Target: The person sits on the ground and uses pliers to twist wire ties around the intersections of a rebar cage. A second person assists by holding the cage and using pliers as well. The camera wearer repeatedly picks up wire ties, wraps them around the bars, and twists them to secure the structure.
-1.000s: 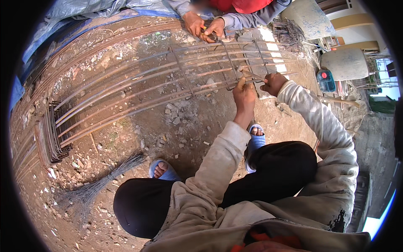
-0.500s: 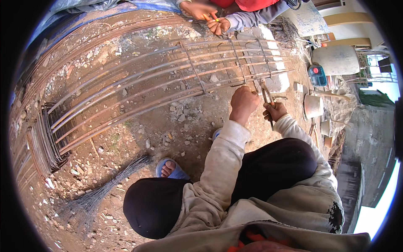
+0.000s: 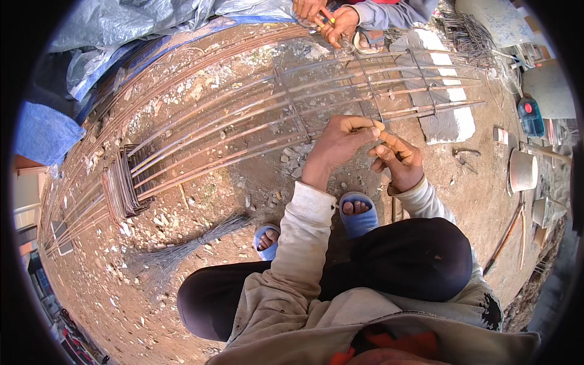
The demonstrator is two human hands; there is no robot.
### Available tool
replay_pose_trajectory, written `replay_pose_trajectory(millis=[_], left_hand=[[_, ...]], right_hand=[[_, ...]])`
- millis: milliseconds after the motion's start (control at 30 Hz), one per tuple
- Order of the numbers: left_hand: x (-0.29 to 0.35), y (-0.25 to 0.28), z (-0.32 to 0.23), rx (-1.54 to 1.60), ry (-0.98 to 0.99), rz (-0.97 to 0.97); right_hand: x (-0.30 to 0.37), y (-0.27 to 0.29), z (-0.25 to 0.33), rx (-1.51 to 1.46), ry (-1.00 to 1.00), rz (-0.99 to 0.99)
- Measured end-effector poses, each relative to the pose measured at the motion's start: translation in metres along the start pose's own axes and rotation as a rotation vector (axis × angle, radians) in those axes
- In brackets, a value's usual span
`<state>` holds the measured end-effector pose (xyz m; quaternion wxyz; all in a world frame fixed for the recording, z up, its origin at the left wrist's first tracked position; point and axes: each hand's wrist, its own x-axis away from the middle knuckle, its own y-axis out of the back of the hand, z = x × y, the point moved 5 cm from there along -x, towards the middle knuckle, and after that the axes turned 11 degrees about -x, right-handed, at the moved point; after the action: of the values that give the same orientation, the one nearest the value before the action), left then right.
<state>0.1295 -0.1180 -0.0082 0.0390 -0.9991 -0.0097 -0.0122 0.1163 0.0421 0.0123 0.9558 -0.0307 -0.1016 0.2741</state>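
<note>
Close together, the bare left hand (image 3: 337, 146) and bare right hand (image 3: 401, 163) have curled fingers; whether they pinch anything is unclear. Just beyond, the long rust-brown steel-bar cage (image 3: 292, 103) spans brown dirt ground (image 3: 438, 188).

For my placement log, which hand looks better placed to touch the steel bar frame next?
Left, probably: the left hand overlaps the near bars of the steel bar frame in this view, while the right hand sits just below them.

Dirt ground (image 3: 447, 193), wire bundle (image 3: 196, 243), scattered rubble (image 3: 294, 163)
</note>
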Motion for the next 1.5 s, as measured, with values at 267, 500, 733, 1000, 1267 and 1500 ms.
replay_pose_trajectory(millis=[267, 500, 733, 1000, 1267, 1500], left_hand=[[0.032, 0.108, -0.02, -0.82, 0.256, -0.54], [0.001, 0.091, 0.012, -1.127, 0.638, -0.442], [-0.003, 0.09, 0.026, -0.973, 0.524, -0.589], [0.033, 0.097, 0.007, -0.547, 0.116, -0.777], [0.054, 0.137, 0.023, -0.717, 0.036, -0.379], [0.033, 0.144, 0.014, -0.87, 0.181, -0.245]], right_hand=[[-0.015, -0.019, 0.007, 0.404, 0.127, 0.255], [-0.057, -0.055, -0.022, 0.586, 0.247, 0.299], [-0.07, -0.05, -0.019, 0.839, 0.24, 0.423], [-0.112, -0.086, -0.016, 1.048, 0.221, 0.383], [-0.123, -0.103, -0.022, 1.083, 0.102, 0.465], [-0.123, -0.102, -0.017, 1.043, 0.119, 0.425]])
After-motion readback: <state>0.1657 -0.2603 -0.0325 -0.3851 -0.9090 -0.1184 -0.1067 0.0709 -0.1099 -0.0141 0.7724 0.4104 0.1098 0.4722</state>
